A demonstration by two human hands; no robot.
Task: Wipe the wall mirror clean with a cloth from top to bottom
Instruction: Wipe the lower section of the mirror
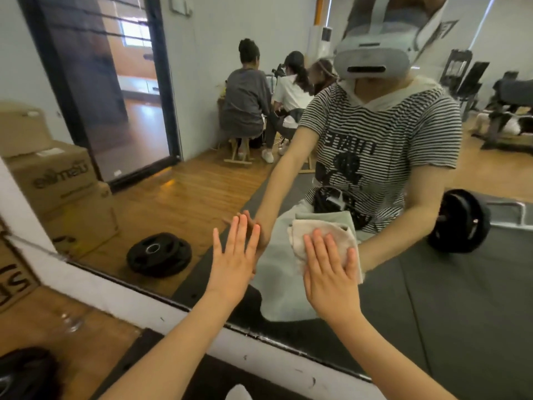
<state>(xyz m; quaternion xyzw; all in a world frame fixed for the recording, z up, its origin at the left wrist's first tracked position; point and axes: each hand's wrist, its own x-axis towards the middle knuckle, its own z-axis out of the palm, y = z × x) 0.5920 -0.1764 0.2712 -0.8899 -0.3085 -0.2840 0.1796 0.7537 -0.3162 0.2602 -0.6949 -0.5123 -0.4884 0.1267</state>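
Low on the glass: I see the wall mirror (432, 298) being worked close to its bottom edge, so I judge the top-to-bottom pass nearly finished.
Right hand: my right hand (328, 272) lies flat, fingers straight and spread, pressing the cloth (300, 241) against the mirror; nothing is curled round it.
Left hand: my left hand (233, 261) is flat and open too, bare palm on the glass just beside the cloth, holding nothing.
Smear risk: that bare palm may leave prints on glass I take to be wiped already.
Slip risk: held only by pressure, the bunched cloth could slide out or drop if I ease off.
Missed strip: the margin along the white sill (259, 353) could be skipped.
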